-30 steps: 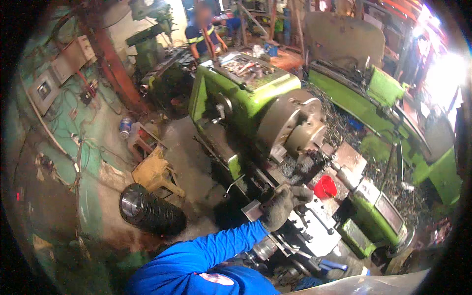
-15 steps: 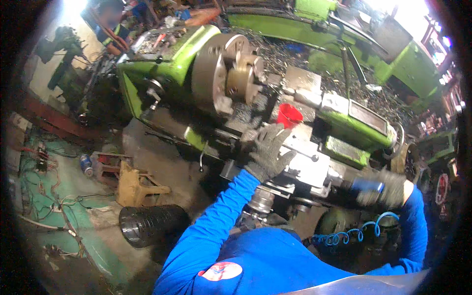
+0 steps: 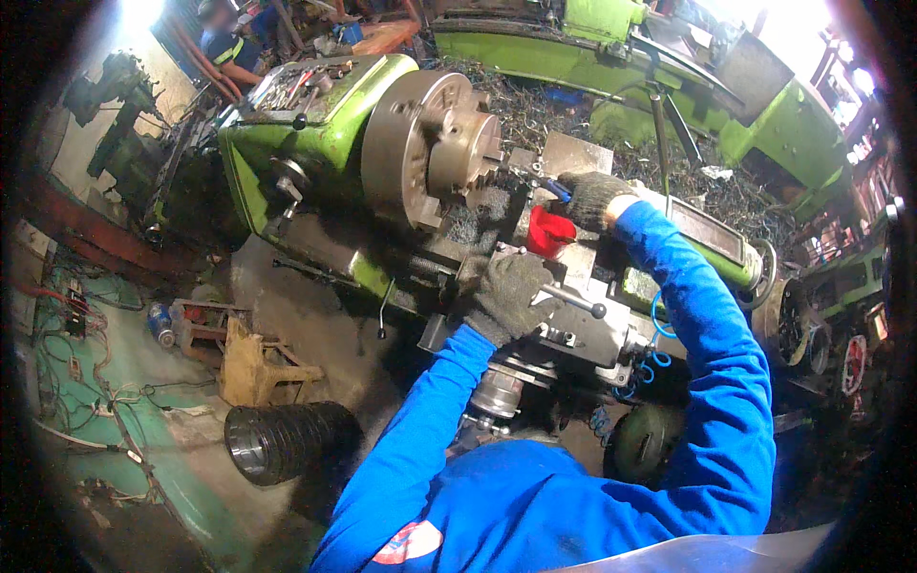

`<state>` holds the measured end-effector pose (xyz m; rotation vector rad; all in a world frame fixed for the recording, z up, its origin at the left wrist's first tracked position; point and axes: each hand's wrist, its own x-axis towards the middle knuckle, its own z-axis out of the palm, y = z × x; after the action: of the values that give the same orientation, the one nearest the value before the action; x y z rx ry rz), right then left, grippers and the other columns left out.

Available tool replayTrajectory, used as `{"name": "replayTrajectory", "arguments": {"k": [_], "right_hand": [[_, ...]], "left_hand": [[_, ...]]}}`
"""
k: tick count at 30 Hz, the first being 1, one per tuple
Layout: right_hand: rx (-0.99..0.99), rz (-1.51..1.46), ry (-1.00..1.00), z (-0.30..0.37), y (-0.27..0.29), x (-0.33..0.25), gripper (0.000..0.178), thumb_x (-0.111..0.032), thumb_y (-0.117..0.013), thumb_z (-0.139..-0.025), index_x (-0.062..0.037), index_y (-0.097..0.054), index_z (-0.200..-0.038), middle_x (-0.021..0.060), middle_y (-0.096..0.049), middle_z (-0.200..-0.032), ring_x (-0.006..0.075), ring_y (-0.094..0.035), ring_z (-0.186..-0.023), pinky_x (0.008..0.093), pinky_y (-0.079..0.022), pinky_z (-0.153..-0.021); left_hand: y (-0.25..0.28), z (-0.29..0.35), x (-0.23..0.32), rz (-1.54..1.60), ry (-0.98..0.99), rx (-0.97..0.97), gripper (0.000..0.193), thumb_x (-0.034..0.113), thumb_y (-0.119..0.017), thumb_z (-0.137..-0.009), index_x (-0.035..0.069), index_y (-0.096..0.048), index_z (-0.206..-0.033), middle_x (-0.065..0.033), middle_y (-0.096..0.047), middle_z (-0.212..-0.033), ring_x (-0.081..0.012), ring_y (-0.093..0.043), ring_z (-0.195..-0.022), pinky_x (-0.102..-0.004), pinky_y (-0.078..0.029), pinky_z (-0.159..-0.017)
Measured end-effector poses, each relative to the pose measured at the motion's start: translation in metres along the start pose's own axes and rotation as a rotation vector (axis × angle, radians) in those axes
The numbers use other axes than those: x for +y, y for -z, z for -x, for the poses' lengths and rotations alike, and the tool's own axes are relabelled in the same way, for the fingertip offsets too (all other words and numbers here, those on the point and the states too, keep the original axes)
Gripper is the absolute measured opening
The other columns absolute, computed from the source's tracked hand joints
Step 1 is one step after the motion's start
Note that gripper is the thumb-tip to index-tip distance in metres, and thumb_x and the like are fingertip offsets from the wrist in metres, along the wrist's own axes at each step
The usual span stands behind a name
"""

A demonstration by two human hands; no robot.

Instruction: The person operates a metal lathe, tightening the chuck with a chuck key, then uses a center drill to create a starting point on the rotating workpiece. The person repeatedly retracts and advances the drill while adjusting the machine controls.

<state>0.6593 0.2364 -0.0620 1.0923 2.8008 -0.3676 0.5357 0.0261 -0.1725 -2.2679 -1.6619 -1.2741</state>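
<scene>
My right hand (image 3: 597,201), in a dark grey knit glove, grips a blue air blow gun (image 3: 558,190). Its tip points left toward the workpiece (image 3: 465,153) in the lathe chuck (image 3: 406,143). A coiled blue hose (image 3: 659,358) hangs beneath my right forearm. Lower and to the left, my gloved left hand (image 3: 509,298) rests on the carriage, its fingers spread over the metal beside the ball-ended tool post lever (image 3: 578,302). Between the two hands stands a red plastic cup (image 3: 551,232).
The green headstock (image 3: 315,124) carries loose tools on top. A tailstock handwheel (image 3: 764,275) is at the right. Metal shavings (image 3: 535,105) lie behind the bed. On the floor are a wooden stool (image 3: 258,363), a black ribbed cylinder (image 3: 287,441) and cables. A person (image 3: 229,48) is at the far left.
My right hand has swung up and left from the lower right, bringing the blue blow gun and its hose over the lathe bed. My left hand stays on the carriage.
</scene>
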Motion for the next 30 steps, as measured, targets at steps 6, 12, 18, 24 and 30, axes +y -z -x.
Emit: {"name": "replayTrajectory", "arguments": {"k": [6,12,18,24,30], "right_hand": [[-0.061,0.073,0.046,-0.041,-0.020,0.013,0.040,-0.032,-0.068,-0.079,-0.0152,-0.077,-0.115,0.0197,-0.075,-0.111,0.0401,-0.072,-0.104,0.0470,-0.056,-0.089],[-0.115,0.132,0.014,-0.041,-0.012,0.001,0.041,-0.034,-0.067,-0.080,-0.0136,-0.078,-0.114,0.0203,-0.075,-0.112,0.0397,-0.073,-0.104,0.0468,-0.057,-0.088],[-0.057,0.153,0.043,-0.034,-0.011,-0.016,0.038,-0.033,-0.064,-0.083,-0.0140,-0.078,-0.113,0.0198,-0.076,-0.111,0.0399,-0.073,-0.102,0.0485,-0.057,-0.087],[-0.027,0.195,0.041,-0.032,-0.021,-0.023,0.056,-0.064,-0.058,-0.092,-0.0157,-0.075,-0.114,0.0206,-0.076,-0.104,0.0421,-0.072,-0.097,0.0507,-0.056,-0.085],[-0.110,0.236,-0.003,-0.027,-0.015,-0.030,0.037,-0.032,-0.064,-0.083,-0.0176,-0.076,-0.115,0.0192,-0.075,-0.114,0.0389,-0.073,-0.106,0.0503,-0.056,-0.089]], "left_hand": [[0.008,-0.002,0.007,-0.045,-0.007,0.066,0.037,0.038,-0.081,-0.075,0.012,-0.072,-0.100,-0.0108,-0.070,-0.107,-0.0365,-0.064,-0.108,-0.0554,-0.047,-0.098],[-0.003,0.010,-0.002,0.017,0.036,0.010,0.045,0.046,-0.078,-0.080,0.012,-0.072,-0.108,-0.0137,-0.069,-0.119,-0.0354,-0.061,-0.120,-0.0539,-0.038,-0.111],[-0.003,0.007,-0.004,0.036,0.038,-0.028,0.043,0.042,-0.080,-0.078,0.010,-0.071,-0.106,-0.0130,-0.068,-0.111,-0.0367,-0.062,-0.112,-0.0544,-0.041,-0.108],[-0.006,0.012,-0.005,0.040,0.069,-0.044,0.043,0.042,-0.079,-0.080,0.011,-0.071,-0.109,-0.0134,-0.068,-0.116,-0.0367,-0.061,-0.117,-0.0541,-0.039,-0.111],[-0.002,0.003,-0.001,0.033,-0.031,0.086,0.041,0.039,-0.082,-0.076,0.010,-0.069,-0.101,-0.0123,-0.068,-0.103,-0.0373,-0.064,-0.103,-0.0535,-0.047,-0.099]]}}
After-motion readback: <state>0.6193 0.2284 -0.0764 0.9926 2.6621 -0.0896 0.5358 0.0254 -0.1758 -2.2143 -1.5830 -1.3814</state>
